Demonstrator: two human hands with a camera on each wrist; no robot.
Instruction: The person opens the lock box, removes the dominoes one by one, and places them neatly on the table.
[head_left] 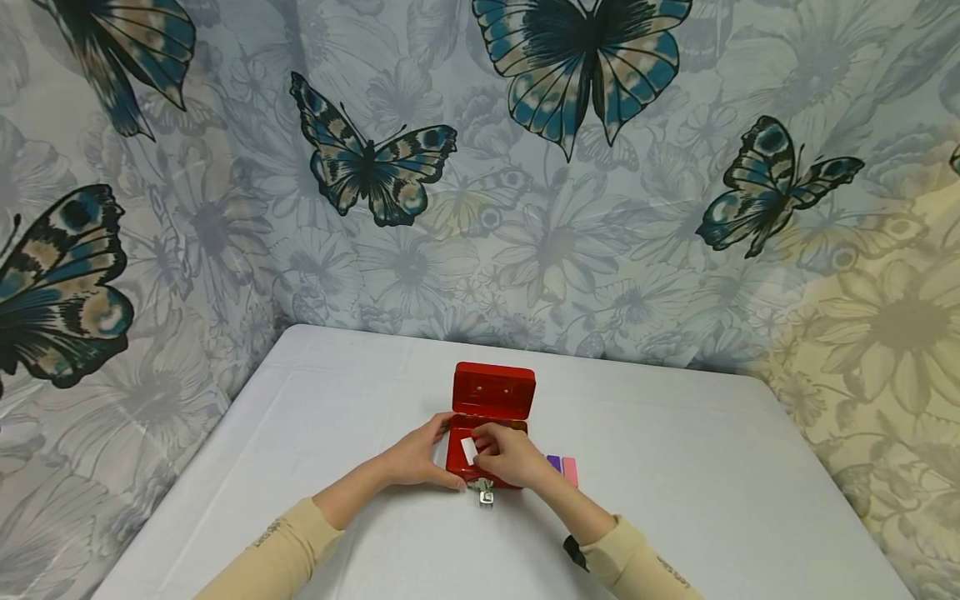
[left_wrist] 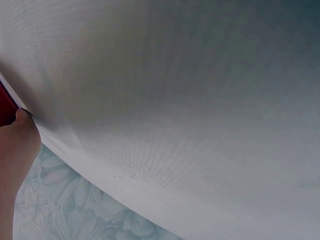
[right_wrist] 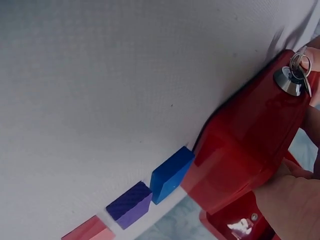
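Observation:
A small red cash box point(head_left: 459, 467) stands on the table with its lid point(head_left: 493, 390) raised at the back. My left hand point(head_left: 412, 454) grips the box's left side, thumb at the front corner and fingers toward the rear corner. Over the box's interior, my right hand point(head_left: 510, 454) pinches a flat white block point(head_left: 468, 451); its fingers hide much of the inside. Keys on a ring point(head_left: 486, 497) hang from the front lock point(right_wrist: 289, 81). Beside the box's right side are a blue block point(right_wrist: 172, 175), a purple block point(right_wrist: 131, 205) and a pink block point(head_left: 570, 471).
A white cloth covers the table point(head_left: 675, 483). Behind it hangs a butterfly-and-flower patterned backdrop point(head_left: 600, 267). A dark item point(head_left: 576, 552) shows by the right sleeve's cuff.

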